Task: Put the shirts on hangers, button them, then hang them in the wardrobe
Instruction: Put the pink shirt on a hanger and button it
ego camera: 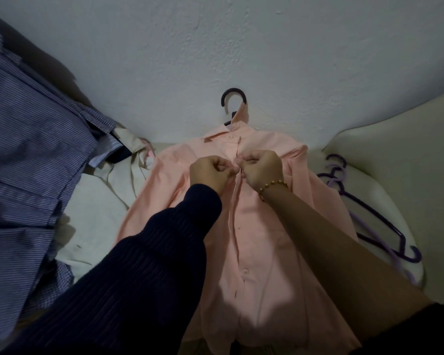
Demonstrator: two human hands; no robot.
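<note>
A pink shirt (262,226) lies front-up on the pale bed (385,155), threaded on a dark hanger (233,94) whose hook points at the wall. My left hand (209,172) pinches the left edge of the placket just below the collar. My right hand (263,169), with a bead bracelet at the wrist, pinches the right edge at the same spot, and the two hands meet there. Below them the front hangs unfastened, with buttons showing down the placket.
A heap of blue striped shirts (28,162) fills the left side. A cream garment (100,201) lies between that heap and the pink shirt. Several purple hangers (364,208) lie on the bed at the right. A white wall (215,47) stands behind.
</note>
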